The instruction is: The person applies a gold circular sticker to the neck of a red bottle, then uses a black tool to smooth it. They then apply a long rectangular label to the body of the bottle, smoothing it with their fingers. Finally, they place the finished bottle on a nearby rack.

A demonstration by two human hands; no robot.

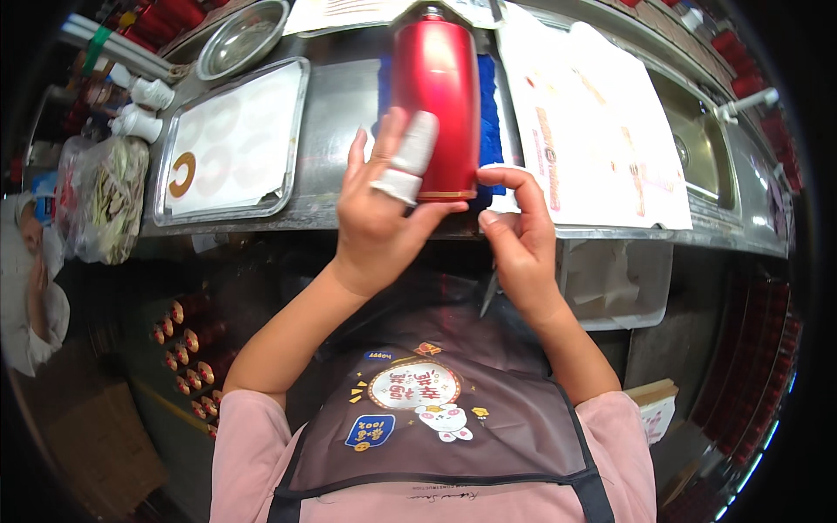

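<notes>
Head view: red bottle (pixel 433 96) lying lengthwise at twelve o'clock over a blue cloth (pixel 489 105) on the steel table (pixel 336 113), cap end pointing away, gold-banded base nearest the body. Glossy metallic red all over, cylindrical, rounded at the shoulder, with a thin gold ring at the base; smooth enough to slip, judging by the shine. Left hand (pixel 384 205) wrapped around the lower body from nine o'clock, fingers spread, one finger bound in white tape (pixel 410 161), palm against the base. Right hand (pixel 521 235) at three o'clock of the base, thumb and forefinger pinched narrow at the gold rim, seemingly on a small white edge there, and gripping what looks like a thin blade-like tool (pixel 488 295) pointing down toward six o'clock; hard to tell exactly what. Best done, probably, by keeping the left grip firm so nothing rolls, working the pinch slowly along the rim, and holding the tool tip well away from the taped finger. Further out: printed white sheets (pixel 602 131) at two o'clock, metal tray (pixel 301 105) with a gold ring piece (pixel 182 174) at ten o'clock, steel bowl (pixel 242 37) at eleven, bag of scraps (pixel 105 200) at nine.
</notes>
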